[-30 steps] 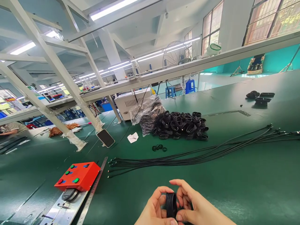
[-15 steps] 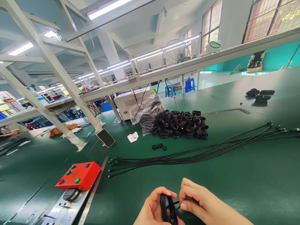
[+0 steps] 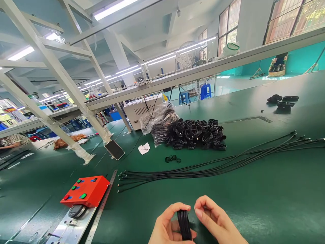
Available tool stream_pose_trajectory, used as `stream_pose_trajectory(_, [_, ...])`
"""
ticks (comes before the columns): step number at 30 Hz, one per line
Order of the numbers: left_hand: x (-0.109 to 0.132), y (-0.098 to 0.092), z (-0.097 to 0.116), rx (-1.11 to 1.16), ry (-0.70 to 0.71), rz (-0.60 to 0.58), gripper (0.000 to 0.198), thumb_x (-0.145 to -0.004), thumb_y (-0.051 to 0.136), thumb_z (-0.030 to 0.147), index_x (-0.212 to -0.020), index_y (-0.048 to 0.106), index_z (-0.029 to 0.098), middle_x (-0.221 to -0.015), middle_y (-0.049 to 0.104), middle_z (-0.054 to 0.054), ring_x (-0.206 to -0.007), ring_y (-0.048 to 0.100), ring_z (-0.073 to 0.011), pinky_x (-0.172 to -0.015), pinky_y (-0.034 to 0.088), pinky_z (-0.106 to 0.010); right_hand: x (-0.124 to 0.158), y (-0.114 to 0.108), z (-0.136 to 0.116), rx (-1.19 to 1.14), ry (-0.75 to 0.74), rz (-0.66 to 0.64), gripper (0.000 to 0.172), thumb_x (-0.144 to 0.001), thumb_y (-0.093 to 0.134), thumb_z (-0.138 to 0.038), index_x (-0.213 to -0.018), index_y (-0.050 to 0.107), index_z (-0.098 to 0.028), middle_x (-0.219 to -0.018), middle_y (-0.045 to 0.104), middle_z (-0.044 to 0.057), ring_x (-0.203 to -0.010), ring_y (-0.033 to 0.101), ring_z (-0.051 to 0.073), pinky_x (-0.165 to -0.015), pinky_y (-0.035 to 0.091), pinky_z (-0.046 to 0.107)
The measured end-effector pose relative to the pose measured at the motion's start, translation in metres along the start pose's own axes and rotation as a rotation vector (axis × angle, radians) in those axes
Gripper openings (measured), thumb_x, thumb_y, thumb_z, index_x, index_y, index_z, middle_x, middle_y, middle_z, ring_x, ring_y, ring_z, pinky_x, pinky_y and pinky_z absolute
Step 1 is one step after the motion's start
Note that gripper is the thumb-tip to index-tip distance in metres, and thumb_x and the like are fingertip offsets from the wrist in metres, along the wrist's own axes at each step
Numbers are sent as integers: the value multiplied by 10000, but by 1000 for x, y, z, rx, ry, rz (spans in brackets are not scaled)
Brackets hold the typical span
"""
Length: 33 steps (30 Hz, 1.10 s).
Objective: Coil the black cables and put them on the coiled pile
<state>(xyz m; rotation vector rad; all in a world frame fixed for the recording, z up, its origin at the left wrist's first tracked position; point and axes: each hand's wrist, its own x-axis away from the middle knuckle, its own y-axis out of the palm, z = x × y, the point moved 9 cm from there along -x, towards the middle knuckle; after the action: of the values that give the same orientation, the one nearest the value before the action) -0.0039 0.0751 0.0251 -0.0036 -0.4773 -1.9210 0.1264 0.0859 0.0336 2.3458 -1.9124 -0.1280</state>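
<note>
A wound coil of black cable (image 3: pixel 184 225) sits in my left hand (image 3: pixel 166 224), at the bottom centre of the head view. The thumb and fingers of that hand are closed around the coil's two edges. Just to its right is my right hand (image 3: pixel 215 220), its fingers loosely curled and the thumb close to the index finger. A small gap separates it from the coil, and nothing shows between its fingers. Beyond the hands, several long black cables (image 3: pixel 193 174) lie stretched across the green table (image 3: pixel 142 217).
A heap of coiled black cables (image 3: pixel 196 134) lies beside a clear plastic bag (image 3: pixel 162 122). Small black rings (image 3: pixel 173 159) are in front. To the left are a red button box (image 3: pixel 87 190), a steel ruler (image 3: pixel 103 203) and a phone (image 3: pixel 114 149). More coils (image 3: pixel 284 105) lie far right.
The coil has turned in my left hand, so its wound outer side now faces me. The cable piece between it and my right hand no longer shows, and that hand has loosened.
</note>
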Motion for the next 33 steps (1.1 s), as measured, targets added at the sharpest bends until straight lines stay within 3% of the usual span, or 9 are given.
stream_pose_trajectory(3, [2, 2, 1, -88, -14, 31, 658, -524, 934, 215, -1120, 658, 245, -862, 734, -52, -803, 702, -207, -657, 565, -267, 10, 12, -23, 160, -121, -163, 327, -911, 552, -562, -885, 633, -246, -855, 513, 11, -757, 506, 178, -700, 429, 288])
stream_pose_trajectory(5, [2, 1, 1, -169, -11, 72, 636, -533, 925, 257, -1116, 670, 241, -936, 727, -67, -777, 684, -192, -650, 567, -262, 13, 17, -35, 255, -171, -240, 342, -914, 545, -543, -787, 627, -237, -851, 506, 18, -729, 501, 177, -659, 425, 287])
stream_pose_trajectory(9, [-1, -5, 5, -365, 42, 224, 512, -570, 868, 199, -1055, 713, 250, -1063, 661, -49, -698, 627, -130, -625, 554, -221, 11, 15, -42, 379, -178, -240, 328, -915, 566, -474, -701, 566, -224, -819, 467, 3, -649, 453, 147, -573, 390, 261])
stream_pose_trajectory(14, [-5, -5, 7, -413, 105, 260, 531, -542, 775, 35, -1018, 729, 267, -1184, 615, -33, -711, 639, -130, -654, 556, -226, 11, 22, -43, 364, -210, -282, 290, -933, 549, -442, -735, 572, -231, -816, 427, -5, -646, 434, 143, -561, 361, 260])
stream_pose_trajectory(19, [-4, -6, -7, -218, 9, 200, 578, -525, 906, 239, -1065, 701, 244, -1006, 696, -46, -694, 662, -152, -642, 549, -238, 9, 19, -46, 353, -192, -312, 298, -951, 512, -409, -716, 529, -226, -808, 426, -3, -663, 447, 155, -584, 377, 267])
stream_pose_trajectory(24, [1, 1, -2, -67, -33, 108, 661, -498, 948, 252, -1098, 672, 228, -846, 751, -55, -664, 678, -150, -591, 551, -228, 5, 8, -44, 461, -187, -303, 314, -972, 488, -445, -757, 560, -227, -846, 463, 5, -692, 469, 158, -619, 403, 271])
stream_pose_trajectory(30, [2, 17, 11, 87, -15, -51, 588, -451, 957, 151, -986, 733, 246, -996, 760, -54, -763, 752, -219, -692, 613, -322, -4, 14, -30, 402, -197, -306, 412, -1000, 393, -531, -778, 566, -230, -837, 462, 4, -739, 482, 169, -686, 445, 283])
stream_pose_trajectory(33, [3, 16, 9, 134, 8, -45, 578, -446, 952, 113, -959, 750, 283, -1073, 745, -31, -753, 758, -205, -692, 609, -308, -9, 17, -24, 328, -159, -283, 459, -985, 385, -585, -761, 564, -226, -848, 465, 8, -777, 482, 178, -724, 449, 291])
